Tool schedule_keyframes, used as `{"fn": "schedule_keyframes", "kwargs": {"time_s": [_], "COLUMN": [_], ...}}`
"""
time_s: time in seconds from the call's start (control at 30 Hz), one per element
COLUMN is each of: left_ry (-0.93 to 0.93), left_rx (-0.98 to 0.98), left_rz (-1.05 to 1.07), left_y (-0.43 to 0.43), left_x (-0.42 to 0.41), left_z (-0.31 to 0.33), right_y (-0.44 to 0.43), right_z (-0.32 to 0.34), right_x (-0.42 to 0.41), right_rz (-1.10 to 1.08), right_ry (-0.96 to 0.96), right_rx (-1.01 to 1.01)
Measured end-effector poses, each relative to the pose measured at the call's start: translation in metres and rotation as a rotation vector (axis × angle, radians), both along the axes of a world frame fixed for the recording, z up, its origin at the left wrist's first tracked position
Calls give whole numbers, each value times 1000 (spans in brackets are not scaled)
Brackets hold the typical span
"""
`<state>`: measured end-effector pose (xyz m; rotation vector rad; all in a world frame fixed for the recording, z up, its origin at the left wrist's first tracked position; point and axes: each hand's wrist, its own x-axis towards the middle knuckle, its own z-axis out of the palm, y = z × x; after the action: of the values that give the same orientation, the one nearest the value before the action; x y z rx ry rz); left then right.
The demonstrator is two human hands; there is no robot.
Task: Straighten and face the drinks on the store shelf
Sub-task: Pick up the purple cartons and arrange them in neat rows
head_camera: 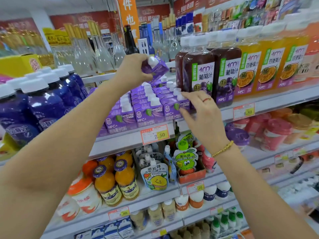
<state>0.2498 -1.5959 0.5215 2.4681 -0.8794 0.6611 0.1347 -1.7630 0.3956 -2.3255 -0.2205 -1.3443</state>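
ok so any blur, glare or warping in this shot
Head view: fairly sharp in the middle, where the left hand grips a lifted purple carton and the right hand pinches the front carton; the 2.50 price tag reads clearly. Edges smear, as on the blue bottles at left, and the shelf edge bows from the wide lens. Light is even, with soft glare on those bottles.

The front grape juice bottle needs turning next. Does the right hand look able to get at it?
Probably yes: the right hand pinches the front carton right beside the grape juice bottle, whose front is unobstructed; it must release the carton first.
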Motion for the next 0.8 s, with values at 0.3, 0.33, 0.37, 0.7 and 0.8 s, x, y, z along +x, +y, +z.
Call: {"fn": "schedule_keyframes", "kwargs": {"time_s": [0.3,0.33,0.37,0.7,0.8], "left_ry": [144,149,164,260,258], "left_rx": [218,244,267,343,436], "left_rz": [-27,-40,-43,24,65], "left_y": [-42,-43,-43,-38,-46], "left_x": [42,44,44,42,39], "left_z": [7,9,10,0,-2], "right_y": [-1,-1,-1,2,0], "right_z": [-3,-4,-4,-4,-4], "right_x": [-2,-2,-2,-2,-2], "right_rz": [-24,-22,-20,-20,5], "right_ry": [-31,-34,-37,-15,-11], "right_rx": [-76,-76,-70,-39,-35]}}
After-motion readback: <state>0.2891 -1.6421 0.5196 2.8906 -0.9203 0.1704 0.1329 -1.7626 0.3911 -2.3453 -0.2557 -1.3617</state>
